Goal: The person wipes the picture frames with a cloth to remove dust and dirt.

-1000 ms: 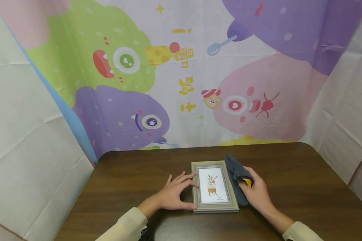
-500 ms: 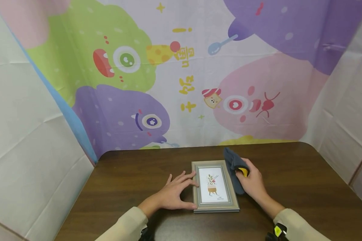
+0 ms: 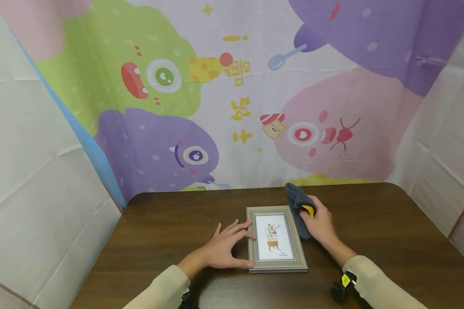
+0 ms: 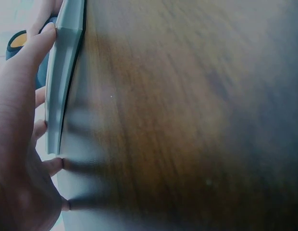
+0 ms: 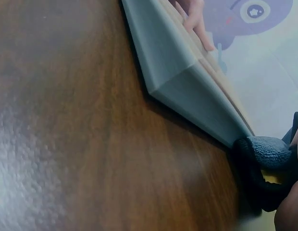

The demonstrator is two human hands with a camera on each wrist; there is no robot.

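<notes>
A picture frame (image 3: 276, 265) with a potted-plant print lies flat on the wooden table. My left hand (image 3: 227, 246) rests against its left side, fingers spread; the thumb is near the lower corner and two fingertips reach onto the border. In my right hand (image 3: 322, 223) is a bunched grey-blue cloth (image 3: 296, 201) with a yellow part, gripped along the frame's right edge toward the upper corner. The right wrist view shows the cloth's fuzzy texture (image 5: 270, 150) and black trim beside the frame's side wall (image 5: 197, 98). In the left wrist view, the frame's side (image 4: 66, 57) runs past the left thumb.
The dark brown table (image 3: 158, 240) reaches back to a printed cartoon curtain (image 3: 247, 167). White sheets (image 3: 35, 171) hang on both sides. A black wrist device (image 3: 340, 289) with a yellow-green patch is on the right wrist.
My right hand has moved away from me with the cloth, along the frame's right edge toward its upper corner. The left hand and the picture frame have stayed in place.
</notes>
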